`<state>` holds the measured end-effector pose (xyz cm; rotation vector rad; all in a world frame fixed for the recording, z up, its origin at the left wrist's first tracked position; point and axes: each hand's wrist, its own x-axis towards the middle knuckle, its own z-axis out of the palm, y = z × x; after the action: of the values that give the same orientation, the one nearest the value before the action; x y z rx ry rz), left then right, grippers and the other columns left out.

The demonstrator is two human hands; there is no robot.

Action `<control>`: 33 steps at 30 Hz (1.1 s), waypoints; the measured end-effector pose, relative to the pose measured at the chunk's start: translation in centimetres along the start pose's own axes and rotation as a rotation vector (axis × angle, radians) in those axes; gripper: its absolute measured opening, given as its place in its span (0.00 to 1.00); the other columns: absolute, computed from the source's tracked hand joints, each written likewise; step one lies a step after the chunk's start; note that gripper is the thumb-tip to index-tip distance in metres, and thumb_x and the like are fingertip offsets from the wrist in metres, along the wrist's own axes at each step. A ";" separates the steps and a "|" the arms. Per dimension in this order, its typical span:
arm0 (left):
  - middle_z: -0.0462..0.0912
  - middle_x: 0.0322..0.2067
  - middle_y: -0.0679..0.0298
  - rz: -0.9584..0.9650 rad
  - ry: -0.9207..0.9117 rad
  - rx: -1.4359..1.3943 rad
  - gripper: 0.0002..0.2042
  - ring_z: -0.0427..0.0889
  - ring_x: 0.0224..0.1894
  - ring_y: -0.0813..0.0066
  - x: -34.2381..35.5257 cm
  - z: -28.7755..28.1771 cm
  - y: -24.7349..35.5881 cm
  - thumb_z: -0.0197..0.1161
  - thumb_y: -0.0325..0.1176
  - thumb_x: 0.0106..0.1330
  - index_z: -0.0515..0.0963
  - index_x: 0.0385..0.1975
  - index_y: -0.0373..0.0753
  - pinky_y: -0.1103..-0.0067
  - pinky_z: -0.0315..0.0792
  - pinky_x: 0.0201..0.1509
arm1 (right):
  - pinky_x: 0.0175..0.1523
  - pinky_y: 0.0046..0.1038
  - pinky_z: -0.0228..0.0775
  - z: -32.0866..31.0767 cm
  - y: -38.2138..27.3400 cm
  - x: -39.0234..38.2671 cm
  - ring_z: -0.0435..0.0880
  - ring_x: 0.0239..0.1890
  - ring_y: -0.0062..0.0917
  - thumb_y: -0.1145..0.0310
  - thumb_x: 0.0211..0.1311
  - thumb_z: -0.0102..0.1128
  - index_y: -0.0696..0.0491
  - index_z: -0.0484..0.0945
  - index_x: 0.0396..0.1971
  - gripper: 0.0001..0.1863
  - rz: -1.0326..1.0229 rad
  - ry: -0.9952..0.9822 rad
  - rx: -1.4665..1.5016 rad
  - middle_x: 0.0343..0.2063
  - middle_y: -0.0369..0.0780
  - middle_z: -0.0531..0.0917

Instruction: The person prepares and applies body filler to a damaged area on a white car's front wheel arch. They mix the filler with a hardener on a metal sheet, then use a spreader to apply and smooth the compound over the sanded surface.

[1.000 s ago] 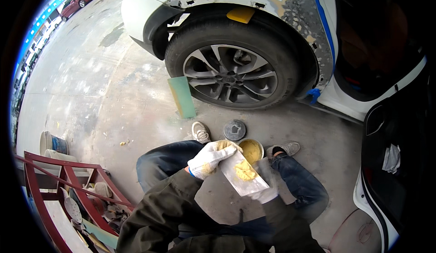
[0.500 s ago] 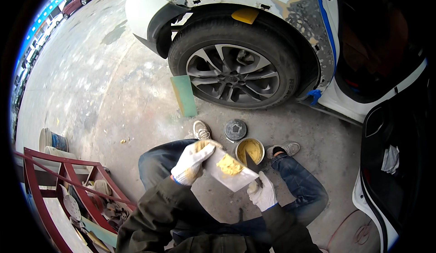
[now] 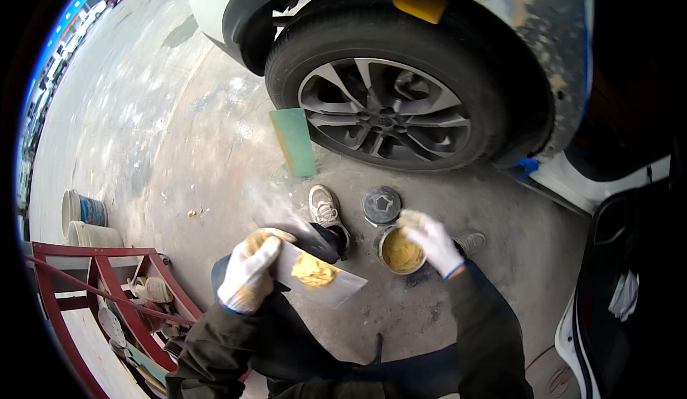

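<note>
My left hand (image 3: 250, 266), in a white glove, pinches the near-left end of a thin pale mixing board (image 3: 340, 289). A lump of yellow putty (image 3: 313, 271) lies on it. A smeared pale shape (image 3: 286, 213) shows just beyond that hand; what it is I cannot make out. My right hand (image 3: 429, 238), also gloved, is over the right rim of an open round tin (image 3: 385, 259) of yellow putty (image 3: 402, 251). Motion blurs its fingers, and no putty knife shows in or near them. Touching the tin's far side is a dark round lid (image 3: 381, 206).
A white car's wheel (image 3: 383, 116) stands ahead, with grey filler patches (image 3: 554, 37) on the panel above right. A green sheet (image 3: 293, 141) leans by the tyre. Left are buckets (image 3: 93, 234) and a red metal frame (image 3: 129, 288). An open car door (image 3: 608, 256) is at right.
My right hand has left the board's right end and moved up to the tin; the putty knife it held no longer shows. My left hand and the board have shifted left. The view has come closer to the wheel.
</note>
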<state>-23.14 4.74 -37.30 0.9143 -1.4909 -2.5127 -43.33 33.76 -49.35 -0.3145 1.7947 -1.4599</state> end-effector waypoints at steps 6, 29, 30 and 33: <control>0.81 0.36 0.62 0.061 0.208 -0.100 0.12 0.79 0.36 0.76 2.9 0.0 1.0 0.64 0.36 0.67 0.76 0.40 0.33 0.81 0.73 0.44 | 0.63 0.34 0.68 -7.1 10.5 15.5 0.77 0.59 0.43 0.51 0.60 0.61 0.59 0.73 0.58 0.32 0.252 0.032 -0.796 0.55 0.52 0.78; 0.83 0.40 0.52 0.020 0.249 -0.189 0.14 0.81 0.41 0.68 2.1 0.9 1.2 0.63 0.34 0.66 0.77 0.39 0.26 0.76 0.74 0.50 | 0.16 0.18 0.54 -3.7 15.0 21.8 0.65 0.13 0.15 0.58 0.64 0.63 0.50 0.79 0.38 0.12 0.537 0.120 0.194 0.17 0.32 0.72; 0.82 0.40 0.53 -0.004 0.212 -0.188 0.14 0.80 0.41 0.70 2.1 1.2 1.6 0.63 0.35 0.66 0.77 0.40 0.27 0.77 0.73 0.50 | 0.16 0.17 0.53 -3.6 14.3 21.3 0.65 0.13 0.14 0.58 0.63 0.64 0.50 0.80 0.38 0.12 0.475 0.098 0.290 0.17 0.31 0.72; 0.82 0.41 0.56 0.036 0.204 -0.185 0.12 0.80 0.42 0.72 2.2 1.2 1.3 0.61 0.34 0.67 0.77 0.41 0.29 0.78 0.72 0.51 | 0.17 0.15 0.53 -1.7 10.3 19.6 0.66 0.15 0.12 0.63 0.65 0.64 0.50 0.80 0.39 0.09 0.405 0.139 0.417 0.18 0.29 0.72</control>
<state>-25.87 4.18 -36.84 1.0634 -1.1838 -2.3983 -54.62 25.86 -66.80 0.3503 1.4945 -1.5335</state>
